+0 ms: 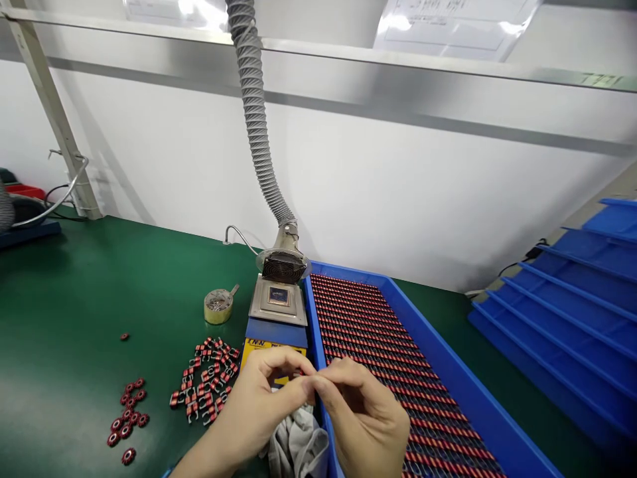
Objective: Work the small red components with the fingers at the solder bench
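Note:
My left hand [256, 405] and my right hand [365, 418] meet at the bottom middle, fingertips pinched together on a tiny part [309, 380] too small to make out. They hover over the near left rim of a blue tray [448, 372] packed with rows of red coil parts [378, 345]. Just behind the hands stands a small solder pot [277, 312] with a yellow label. A grey cloth [298, 445] lies under my hands.
A ribbed fume hose [253, 106] drops to a nozzle over the pot. On the green mat lie a pile of red coil parts [206, 378], several small red rings [128, 411] and a tape roll [217, 307]. Stacked blue trays [572, 312] stand at the right.

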`<state>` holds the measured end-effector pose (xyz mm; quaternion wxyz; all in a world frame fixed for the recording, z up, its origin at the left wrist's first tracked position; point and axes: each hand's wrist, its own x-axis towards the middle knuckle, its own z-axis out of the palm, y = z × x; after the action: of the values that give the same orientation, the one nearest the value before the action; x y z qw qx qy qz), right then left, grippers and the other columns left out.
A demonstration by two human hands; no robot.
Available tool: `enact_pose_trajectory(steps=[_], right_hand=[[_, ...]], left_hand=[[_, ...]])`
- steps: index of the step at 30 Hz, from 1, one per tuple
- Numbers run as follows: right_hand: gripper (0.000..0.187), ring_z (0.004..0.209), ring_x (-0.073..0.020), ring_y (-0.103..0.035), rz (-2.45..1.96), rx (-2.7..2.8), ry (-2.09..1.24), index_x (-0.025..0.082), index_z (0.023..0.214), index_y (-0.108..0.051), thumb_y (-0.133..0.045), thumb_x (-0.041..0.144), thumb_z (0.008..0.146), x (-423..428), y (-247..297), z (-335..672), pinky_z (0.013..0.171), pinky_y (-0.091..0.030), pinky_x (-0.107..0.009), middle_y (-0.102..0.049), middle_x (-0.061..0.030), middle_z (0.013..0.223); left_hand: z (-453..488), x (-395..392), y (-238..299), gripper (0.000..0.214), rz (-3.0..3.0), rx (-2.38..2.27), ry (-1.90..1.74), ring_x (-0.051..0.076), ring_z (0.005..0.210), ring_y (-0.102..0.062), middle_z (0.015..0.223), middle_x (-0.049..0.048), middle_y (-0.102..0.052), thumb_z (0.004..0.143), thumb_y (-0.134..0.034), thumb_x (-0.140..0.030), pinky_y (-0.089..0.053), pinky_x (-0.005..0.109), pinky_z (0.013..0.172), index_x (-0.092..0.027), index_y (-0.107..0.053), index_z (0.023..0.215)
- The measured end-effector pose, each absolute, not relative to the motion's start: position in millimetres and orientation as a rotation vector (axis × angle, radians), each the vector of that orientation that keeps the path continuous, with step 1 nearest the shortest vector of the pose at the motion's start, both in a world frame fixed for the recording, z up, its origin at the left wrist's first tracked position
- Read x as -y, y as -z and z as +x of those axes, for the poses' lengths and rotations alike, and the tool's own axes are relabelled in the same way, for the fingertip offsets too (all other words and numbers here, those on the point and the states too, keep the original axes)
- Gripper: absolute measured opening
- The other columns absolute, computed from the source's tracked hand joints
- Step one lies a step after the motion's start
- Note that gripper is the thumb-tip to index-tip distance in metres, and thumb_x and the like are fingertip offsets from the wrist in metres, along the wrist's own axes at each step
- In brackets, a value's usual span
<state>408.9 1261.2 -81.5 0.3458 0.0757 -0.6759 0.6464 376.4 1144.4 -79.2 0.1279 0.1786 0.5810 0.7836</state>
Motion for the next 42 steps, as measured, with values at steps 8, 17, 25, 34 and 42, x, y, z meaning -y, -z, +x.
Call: enact_pose_trajectory(steps=[8,17,25,34,42], right_hand=[[0.009,0.053,-0.0128,-0.050,0.111,1.688,-1.622,0.024,0.080,-0.070,-0.064,0.027,0.085,-1260,93,413,0.050,-0.041,-0.025,-0.058,0.0003,0.063],[0.035,0.067,-0.0175,-0.064,0.184,1.684,-1.383,0.038,0.093,-0.075,-0.069,0.008,0.076,-1248,83,416,0.066,-0.052,-0.030,-0.072,0.0035,0.076],[0.030,0.058,-0.0142,-0.061,0.224,1.628,-1.553,0.035,0.095,-0.073,-0.064,0.010,0.080,-1247,84,413,0.060,-0.051,-0.028,-0.068,0.0038,0.069],[0.034,0.069,-0.0112,-0.064,0.340,1.635,-1.333,0.030,0.096,-0.073,-0.063,0.003,0.079,-1251,86,409,0.066,-0.054,-0.021,-0.071,0.0053,0.079],[0.035,0.074,-0.0084,-0.065,0.483,1.820,-1.150,0.025,0.101,-0.069,-0.061,0.000,0.078,-1266,86,409,0.071,-0.054,-0.014,-0.071,0.0047,0.084]], left_hand=[[386,-1139,71,0.014,0.816,-2.440,-2.209,0.013,0.063,-0.054,0.063,-0.0011,-0.065,0.080,-0.061,-0.018,-0.039,0.025,0.064,-0.020,-0.066,0.067],[385,-1136,74,0.013,0.831,-2.468,-2.238,0.014,0.067,-0.054,0.065,-0.0017,-0.065,0.083,-0.060,-0.019,-0.039,0.027,0.070,-0.021,-0.066,0.071],[387,-1136,74,0.013,0.835,-2.468,-2.231,0.013,0.067,-0.053,0.066,-0.0026,-0.063,0.083,-0.059,-0.017,-0.038,0.027,0.072,-0.021,-0.065,0.072],[385,-1138,72,0.015,0.961,-2.586,-2.290,0.009,0.064,-0.054,0.065,-0.0059,-0.062,0.080,-0.054,-0.009,-0.041,0.023,0.066,-0.020,-0.061,0.073],[385,-1136,75,0.016,0.974,-2.593,-2.200,0.009,0.066,-0.053,0.067,-0.0071,-0.062,0.080,-0.054,-0.009,-0.040,0.022,0.066,-0.022,-0.061,0.074]])
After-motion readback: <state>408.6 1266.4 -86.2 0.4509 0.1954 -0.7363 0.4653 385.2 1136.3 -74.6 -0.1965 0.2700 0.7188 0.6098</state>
